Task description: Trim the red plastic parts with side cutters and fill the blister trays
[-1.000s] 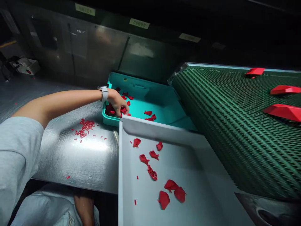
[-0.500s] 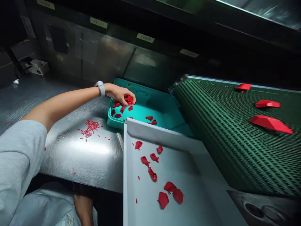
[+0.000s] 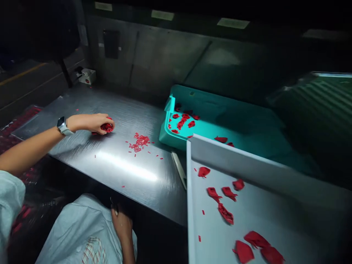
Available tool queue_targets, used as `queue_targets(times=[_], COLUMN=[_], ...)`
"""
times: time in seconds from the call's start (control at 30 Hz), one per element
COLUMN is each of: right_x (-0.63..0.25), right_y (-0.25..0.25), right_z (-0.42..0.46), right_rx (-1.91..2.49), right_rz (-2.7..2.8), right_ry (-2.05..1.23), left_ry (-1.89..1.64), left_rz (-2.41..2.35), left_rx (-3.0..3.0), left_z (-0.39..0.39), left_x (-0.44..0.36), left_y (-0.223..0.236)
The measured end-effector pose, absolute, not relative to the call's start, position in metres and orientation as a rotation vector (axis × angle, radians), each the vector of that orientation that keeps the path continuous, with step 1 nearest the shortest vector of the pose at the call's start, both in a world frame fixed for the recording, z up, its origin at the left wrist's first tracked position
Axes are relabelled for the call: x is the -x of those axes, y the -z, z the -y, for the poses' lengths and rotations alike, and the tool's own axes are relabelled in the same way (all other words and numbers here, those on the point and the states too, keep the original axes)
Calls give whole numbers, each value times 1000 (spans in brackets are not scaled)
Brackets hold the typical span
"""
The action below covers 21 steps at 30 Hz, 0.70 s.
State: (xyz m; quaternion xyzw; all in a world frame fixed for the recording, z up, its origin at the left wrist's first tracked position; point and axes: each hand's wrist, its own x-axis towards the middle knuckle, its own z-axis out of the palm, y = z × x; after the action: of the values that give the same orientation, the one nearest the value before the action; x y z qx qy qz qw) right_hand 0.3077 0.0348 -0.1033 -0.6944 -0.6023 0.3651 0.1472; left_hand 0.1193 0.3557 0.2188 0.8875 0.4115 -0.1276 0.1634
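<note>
Red plastic scrap wad (image 3: 107, 127), crumpled, no clear long axis, at ten o'clock, gripped in my closed left hand (image 3: 92, 124) on the steel table (image 3: 115, 163); right hand (image 3: 122, 224), six o'clock, loosely curled, nothing visible in it.

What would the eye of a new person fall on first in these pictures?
The bright teal tray holding red pieces catches the eye first, behind the white tray at front right. On the steel table to the left, the left hand closes on a red clump, near a small heap of tiny red bits.
</note>
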Motion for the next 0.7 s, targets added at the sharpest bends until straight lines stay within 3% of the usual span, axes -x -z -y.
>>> queue_targets(times=[0.2,0.4,0.57,0.7], right_x=[-305,-303,-298,-308], right_y=[89,90,93,84], right_z=[-34,-31,-30,-26], right_rx=[1979,2033,2111,2117], right_rz=[1799,1740,1679,1659], right_ry=[-1081,-1077,-1037,-897], left_ry=[305,261,18,120], left_rz=[-1304,-1347,-887,-855], left_rx=[-2517,-2623,-2857,-2879], left_z=[-333,-344,-381,-416], left_x=[-98,-128,-253,-384], left_y=[-197,-241,-281,-264])
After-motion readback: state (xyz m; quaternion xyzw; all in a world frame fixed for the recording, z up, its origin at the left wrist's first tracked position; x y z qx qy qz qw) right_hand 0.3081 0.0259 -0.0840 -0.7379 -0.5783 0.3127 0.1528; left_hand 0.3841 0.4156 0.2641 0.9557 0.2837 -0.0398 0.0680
